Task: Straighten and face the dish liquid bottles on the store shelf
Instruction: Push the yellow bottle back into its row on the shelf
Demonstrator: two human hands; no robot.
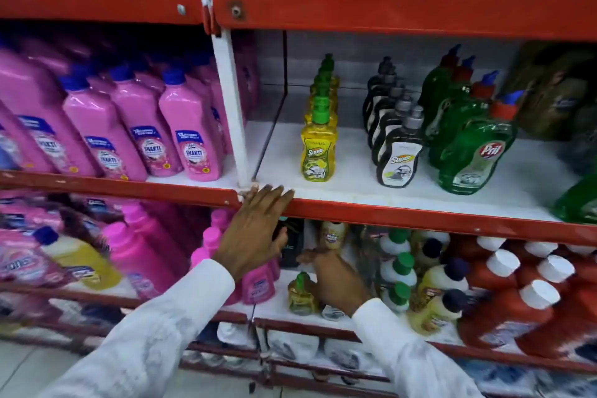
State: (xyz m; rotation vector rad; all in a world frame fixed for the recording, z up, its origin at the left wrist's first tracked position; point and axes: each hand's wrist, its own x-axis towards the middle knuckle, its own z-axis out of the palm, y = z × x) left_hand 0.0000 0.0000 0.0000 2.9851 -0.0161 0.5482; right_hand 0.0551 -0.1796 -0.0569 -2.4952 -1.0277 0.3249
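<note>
On the shelf [355,195], about six yellow bottles [318,152], six black bottles [399,158] and four green bottles [471,155] stood at twelve o'clock; the left hand [255,229] lay open-gripped on the edge, while the right hand [336,281] reached below with a grip I couldn't read

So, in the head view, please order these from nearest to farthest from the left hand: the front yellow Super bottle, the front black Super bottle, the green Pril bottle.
From the left hand, resting on the shelf edge:
1. Front yellow Super bottle, just up and right of the hand.
2. Front black Super bottle, mid-shelf.
3. Green Pril bottle, farthest right.
</note>
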